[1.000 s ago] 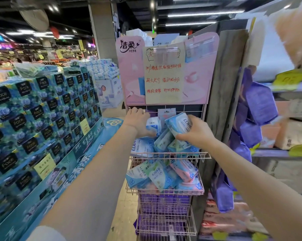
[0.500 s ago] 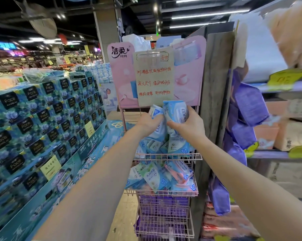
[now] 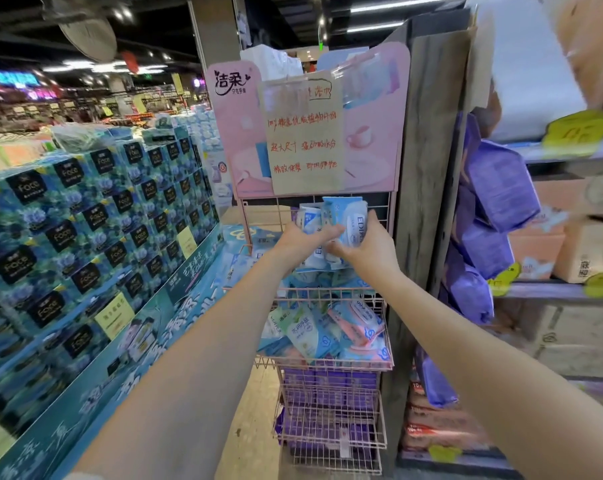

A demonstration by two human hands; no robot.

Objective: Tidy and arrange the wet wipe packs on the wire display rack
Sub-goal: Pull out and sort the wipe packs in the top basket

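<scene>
Left hand (image 3: 300, 242) and right hand (image 3: 366, 245) hold wipe packs (image 3: 343, 216) below handwritten sign (image 3: 303, 133).

A supermarket. On the left, stacked boxes (image 3: 85, 237) carry yellow price tags (image 3: 114, 321). A pink wire rack (image 3: 328, 362) of wipe packs (image 3: 314, 334) stands under a handwritten sign (image 3: 303, 133). Shelves (image 3: 549, 291) on the right bear yellow labels (image 3: 577, 133). Far off, lit aisles (image 3: 85, 109) run under strip lights (image 3: 407, 2).

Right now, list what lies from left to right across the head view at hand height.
Stacked dark blue Face tissue boxes, left hand, right hand (both grip pale blue wet wipe packs), grey wooden shelf upright, hanging purple plastic packs, beige cardboard carton.
</scene>
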